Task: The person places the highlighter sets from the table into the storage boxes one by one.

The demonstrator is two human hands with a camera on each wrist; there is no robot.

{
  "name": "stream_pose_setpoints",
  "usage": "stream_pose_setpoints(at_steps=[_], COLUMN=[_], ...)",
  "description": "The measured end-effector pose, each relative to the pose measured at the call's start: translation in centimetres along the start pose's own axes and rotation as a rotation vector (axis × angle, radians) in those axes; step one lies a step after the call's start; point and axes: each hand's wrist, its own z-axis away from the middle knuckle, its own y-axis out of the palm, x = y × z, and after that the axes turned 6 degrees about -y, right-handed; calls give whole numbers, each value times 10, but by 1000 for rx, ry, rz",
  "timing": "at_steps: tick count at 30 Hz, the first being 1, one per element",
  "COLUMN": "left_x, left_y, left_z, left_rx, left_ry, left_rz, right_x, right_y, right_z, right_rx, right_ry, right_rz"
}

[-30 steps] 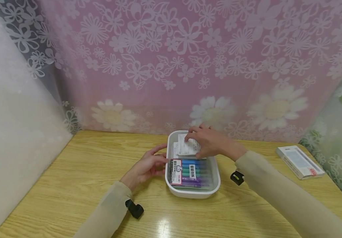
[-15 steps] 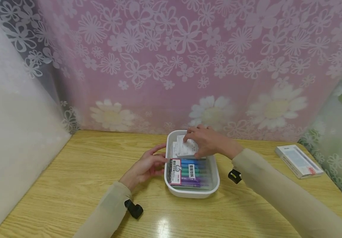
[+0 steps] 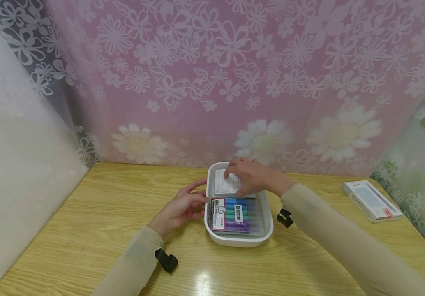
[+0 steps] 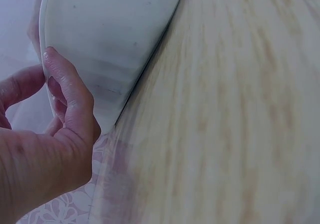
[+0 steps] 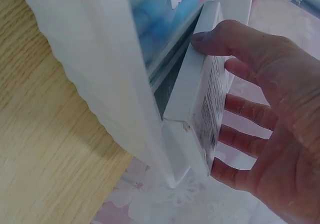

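A white plastic storage basket (image 3: 268, 222) stands on the wooden table, its outer wall (image 4: 115, 28) large in the left wrist view. My left hand (image 3: 183, 207) holds its left rim, with thumb and fingertips at the edge. My right hand (image 3: 257, 176) reaches into the far end and grips a small white box (image 3: 221, 184). In the right wrist view the thumb presses one side of this white box (image 5: 192, 83) and the fingers spread along its printed face. Nearer in the basket lies a clear pack of blue, green and purple pens (image 3: 231, 216). Another white item beneath the gripped box is mostly hidden.
A white box with a pale blue panel and a red sticker (image 3: 371, 200) lies at the table's right side. A pink floral curtain (image 3: 197, 82) hangs along the back edge of the table (image 3: 123, 197), with pale sheeting at both sides.
My right hand has shifted the small white box a little left within the basket, so it now overlaps the white item beneath it more. The left hand stays at the rim.
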Motion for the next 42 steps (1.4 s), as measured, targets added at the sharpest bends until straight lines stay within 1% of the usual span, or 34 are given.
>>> stream_pose_setpoints(at_steps=[4,8,11,15,20,22,25,30,36,42], left_x=[0,-1,-1,-2,-3,-3,-3,-4,-4,-2], left_y=[0,0,1,1,1,1,2,3,4,4], left_z=[0,1,2,3,3,2,2,2,3,3], left_rx=[1,1,0,0,0,-2,-3,1,-4,-35], left_ry=[-1,-5,-7,-6,-3,-2,-2,-4,5,-2], left_rz=[3,2,2,2,0,0,1,2,-16,-23], right_x=[-1,-3,-3,-3,-2,-2,-4,-8,-8,-7], right_y=[5,9,11,12,10,10,11,13,18,27], right_z=[-3,-4,-4,-3,2,5,12,27,44,61], right_rx=[12,44,59,47,21,-2,-61,-148,-243,-353], right_ry=[-8,-4,-11,-36,-47,-55,-72,-53,-55,-64], right_rz=[-37,-81,-90,-83,-101,-108,-117,-137,-101,-78])
